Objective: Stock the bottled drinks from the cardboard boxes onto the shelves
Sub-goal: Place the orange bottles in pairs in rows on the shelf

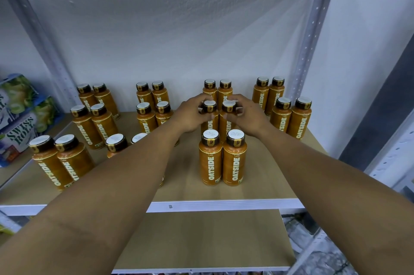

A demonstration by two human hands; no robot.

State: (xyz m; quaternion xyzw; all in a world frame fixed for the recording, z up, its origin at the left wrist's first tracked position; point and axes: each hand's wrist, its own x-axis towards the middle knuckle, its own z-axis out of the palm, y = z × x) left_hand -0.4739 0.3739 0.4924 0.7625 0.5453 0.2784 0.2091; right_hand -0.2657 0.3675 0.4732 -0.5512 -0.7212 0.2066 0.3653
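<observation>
Several orange Oatside bottles with dark caps stand in pairs on the wooden shelf (264, 185). My left hand (190, 115) grips the neck of one middle-row bottle (209, 122). My right hand (248, 115) grips the neck of the bottle beside it (228, 124). Both bottles stand upright on the shelf, behind a front pair (223, 160) and in front of a back pair (218, 88). My forearms hide part of the bottles at the lower left.
More bottle pairs stand at left (94, 122) and right (291, 115). Swiss roll boxes (20, 113) are stacked on the neighbouring shelf at far left. A lower wooden shelf (206, 241) lies beneath. Grey metal uprights (309, 39) frame the bay against a white wall.
</observation>
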